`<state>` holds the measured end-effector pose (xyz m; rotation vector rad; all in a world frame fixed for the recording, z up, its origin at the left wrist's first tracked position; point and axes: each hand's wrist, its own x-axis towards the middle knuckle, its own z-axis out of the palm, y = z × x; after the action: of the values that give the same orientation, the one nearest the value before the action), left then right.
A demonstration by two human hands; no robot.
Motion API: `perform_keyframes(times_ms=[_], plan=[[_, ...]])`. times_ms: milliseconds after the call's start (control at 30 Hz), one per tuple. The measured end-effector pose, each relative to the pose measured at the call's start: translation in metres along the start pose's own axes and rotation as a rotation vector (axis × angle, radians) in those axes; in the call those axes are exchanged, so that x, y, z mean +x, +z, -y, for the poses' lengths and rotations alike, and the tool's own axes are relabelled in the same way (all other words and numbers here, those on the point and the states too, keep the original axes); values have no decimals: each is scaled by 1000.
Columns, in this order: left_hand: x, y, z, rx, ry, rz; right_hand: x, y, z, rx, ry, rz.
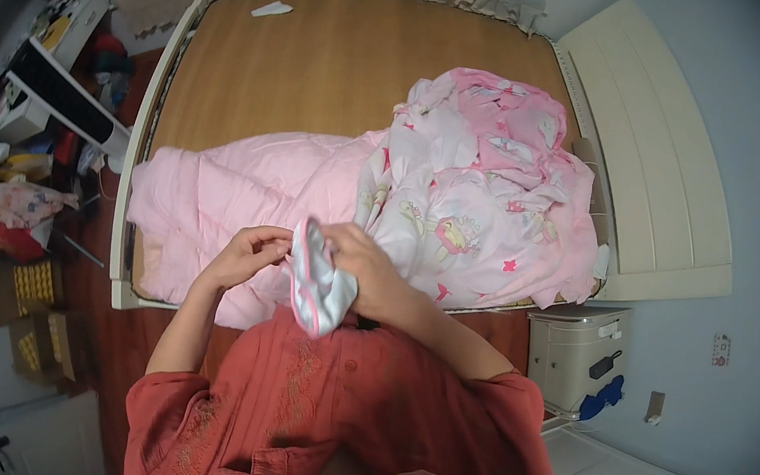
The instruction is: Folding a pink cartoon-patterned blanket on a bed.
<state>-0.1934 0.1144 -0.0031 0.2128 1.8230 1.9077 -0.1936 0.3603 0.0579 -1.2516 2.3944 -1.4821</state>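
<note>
A small white cloth item with pink trim (320, 291) is held up in front of my chest, its opening facing up and left. My right hand (368, 269) grips its upper right side, with some fingers hidden by the cloth. At its left edge is my left hand (250, 256), thumb and fingertips pinched together on the trim. Beyond my hands, a pale pink quilt (263, 179) lies rumpled across the near side of the bed. A patterned pink and white cover (463, 198) is bunched over its right end.
The bed's bare brown surface (302, 71) holds a small white cloth (272, 10) at its far left. A cream headboard (648, 167) and bedside cabinet (572, 355) stand at right. At left are a tower fan (66, 95), piled clothes (23, 206) and open cardboard boxes (37, 312).
</note>
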Motion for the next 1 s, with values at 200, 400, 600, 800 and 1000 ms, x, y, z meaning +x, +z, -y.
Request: perform_keyframes(times_ms=[200, 400, 600, 800, 1000], plan=[[-43, 28, -40, 252, 258, 52, 8, 17, 13, -149, 55, -12], [-34, 41, -44, 431, 509, -54, 7, 29, 20, -188, 132, -58], [-24, 45, -39, 279, 481, -181, 4, 37, 21, -287, 259, -299], [-26, 55, -37, -5, 386, -96, -8, 34, 19, -252, 411, -234], [-18, 66, -39, -312, 238, -43, -19, 23, 18, -206, 405, -1]])
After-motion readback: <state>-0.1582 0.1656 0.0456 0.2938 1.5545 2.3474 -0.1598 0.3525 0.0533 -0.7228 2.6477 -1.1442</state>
